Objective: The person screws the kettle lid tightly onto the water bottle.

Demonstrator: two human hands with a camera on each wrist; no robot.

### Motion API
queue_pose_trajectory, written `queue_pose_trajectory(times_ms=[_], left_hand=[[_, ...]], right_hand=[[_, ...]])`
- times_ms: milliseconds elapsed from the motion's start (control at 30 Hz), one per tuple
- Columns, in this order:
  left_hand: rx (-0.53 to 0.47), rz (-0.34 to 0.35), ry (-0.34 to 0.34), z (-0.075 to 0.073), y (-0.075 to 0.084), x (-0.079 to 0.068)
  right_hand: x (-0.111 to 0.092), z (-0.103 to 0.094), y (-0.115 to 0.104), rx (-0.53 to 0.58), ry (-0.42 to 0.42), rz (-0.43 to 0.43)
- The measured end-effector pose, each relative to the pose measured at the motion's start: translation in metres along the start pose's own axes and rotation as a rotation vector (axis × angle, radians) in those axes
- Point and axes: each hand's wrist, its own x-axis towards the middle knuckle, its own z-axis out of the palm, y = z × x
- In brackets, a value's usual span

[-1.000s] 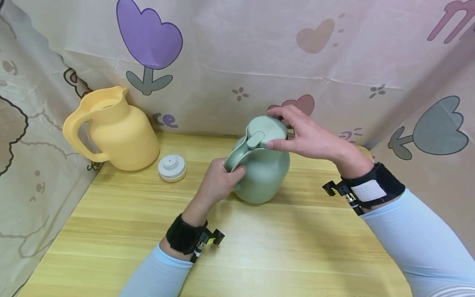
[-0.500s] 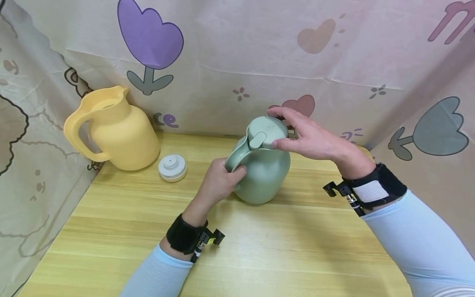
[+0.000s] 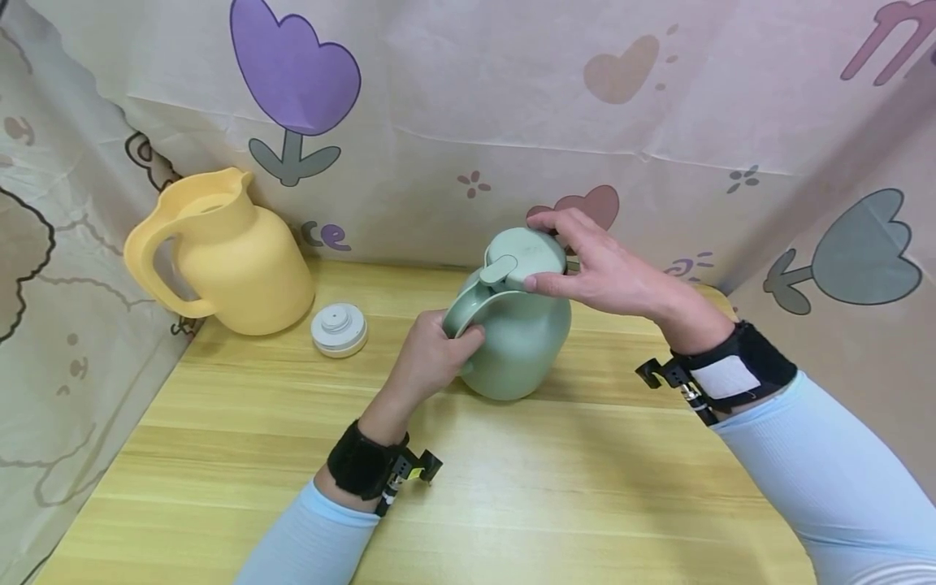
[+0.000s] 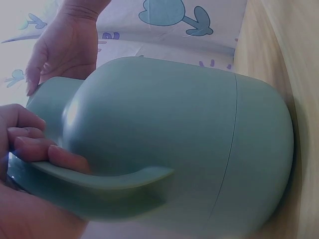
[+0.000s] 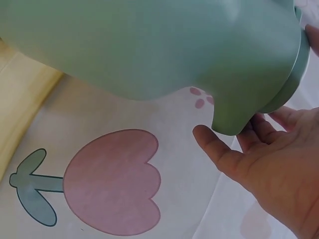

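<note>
A pale green vacuum jug (image 3: 519,349) stands on the table, its handle (image 4: 119,181) turned towards the lower left. My left hand (image 3: 431,353) grips that handle, with the fingers curled around it in the left wrist view. On the jug's mouth sits a round green lid (image 3: 539,252) with a small tab (image 3: 499,269) angled towards the handle. My right hand (image 3: 610,268) holds the lid by its edge, thumb in front and fingers at the far side. In the right wrist view, fingers (image 5: 219,152) of this hand lie beside the spout (image 5: 232,112).
A yellow jug (image 3: 244,272) with an uncovered mouth stands at the back left of the wooden table (image 3: 512,496). Beside it lies a round white stopper (image 3: 340,329). A printed cloth (image 3: 439,97) hangs behind the table and along its sides.
The lid's tab has turned clockwise, closer to the handle, with my right hand on the lid. My left hand and the jug's body stay in place.
</note>
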Motion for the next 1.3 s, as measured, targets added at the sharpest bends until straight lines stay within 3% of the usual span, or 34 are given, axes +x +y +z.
queue_pose_trajectory(times_ms=[67, 300, 500, 767, 1033, 1300], left_hand=[[-0.001, 0.001, -0.004, 0.0, 0.0, 0.0], [-0.023, 0.029, 0.001, 0.005, -0.037, 0.014], [-0.017, 0.037, 0.008, 0.005, -0.038, 0.015], [-0.018, 0.04, 0.005, 0.005, -0.037, 0.014], [-0.009, 0.035, 0.0, 0.006, -0.036, 0.015], [-0.013, 0.022, 0.005, 0.006, -0.037, 0.014]], right_hand=[[0.0, 0.0, 0.0, 0.0, 0.001, -0.002], [0.0, -0.002, 0.0, -0.004, -0.013, -0.014], [0.0, -0.005, -0.003, 0.02, -0.044, -0.004], [0.001, -0.004, -0.003, 0.013, -0.008, 0.0], [0.0, -0.006, -0.004, -0.068, -0.004, -0.049], [0.003, -0.008, -0.012, -0.104, -0.07, -0.103]])
